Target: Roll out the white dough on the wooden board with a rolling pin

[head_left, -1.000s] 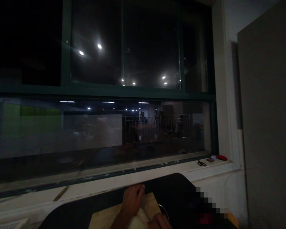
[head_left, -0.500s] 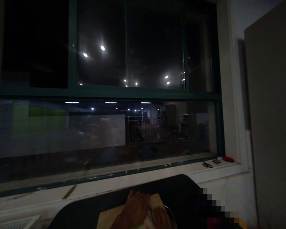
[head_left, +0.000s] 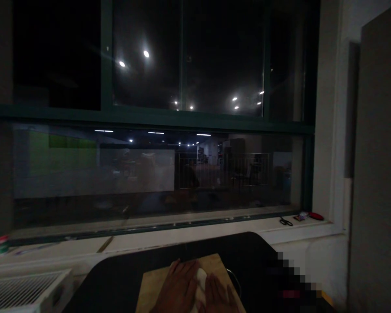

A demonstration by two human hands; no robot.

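A hand could pass over the far strip of the bench [head_left: 254, 261], between the wooden board [head_left: 211, 262] and the windowsill [head_left: 195, 236]; the window [head_left: 150, 171] blocks reach beyond. On the board, the left hand [head_left: 179, 284] and right hand [head_left: 219, 295] crowd a pale lump [head_left: 201, 275], leaving little gap. Just right of the board, a curved metal rim [head_left: 238, 280], probably a bowl's in this dimness, obstructs a low sideways path.

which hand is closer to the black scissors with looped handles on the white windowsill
Right. The right hand is over the flat tan wooden board, below and left of the scissors in the picture; the left hand is over that board too, farther left.
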